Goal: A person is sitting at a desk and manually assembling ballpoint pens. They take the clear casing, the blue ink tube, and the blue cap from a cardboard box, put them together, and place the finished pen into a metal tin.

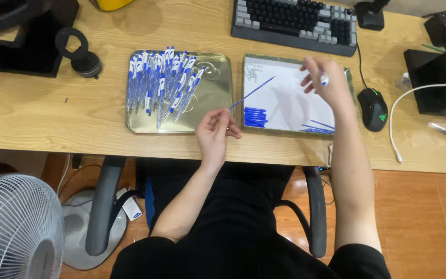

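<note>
This is a desk workplace, an office or home office. A long wooden desk [37,111] carries a mechanical keyboard [295,23], a black computer mouse [375,107], a loose white cable [396,111] and dark equipment at both far corners, while the person sits in a black armchair [313,206]. Beneath lies an orange wood-look floor [424,222], with a white electric fan [16,227] standing at the left.

Single head view, steeply down, near, over desk [37,111].

Both hands [213,130] [323,77] pinched, forearms extended
</note>
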